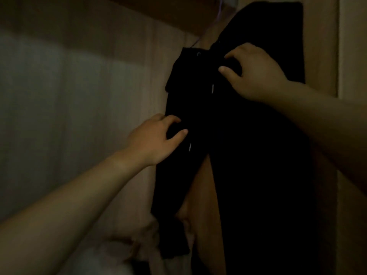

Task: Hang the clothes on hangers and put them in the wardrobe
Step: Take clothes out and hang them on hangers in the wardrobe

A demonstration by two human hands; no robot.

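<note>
A black garment hangs inside the dim wardrobe from a thin pale hanger, whose hook runs up toward the top edge. My right hand pinches the black fabric near the garment's top, thumb and fingers closed on a fold. Lower down, my left hand grips the garment's left front edge between thumb and fingers. Two small light marks show on the fabric between my hands. The garment's left part hangs down to a loose end.
The pale wardrobe wall fills the left side. A wardrobe frame edge stands at the right. Light-coloured cloth lies at the bottom, under the hanging garment. The scene is very dark.
</note>
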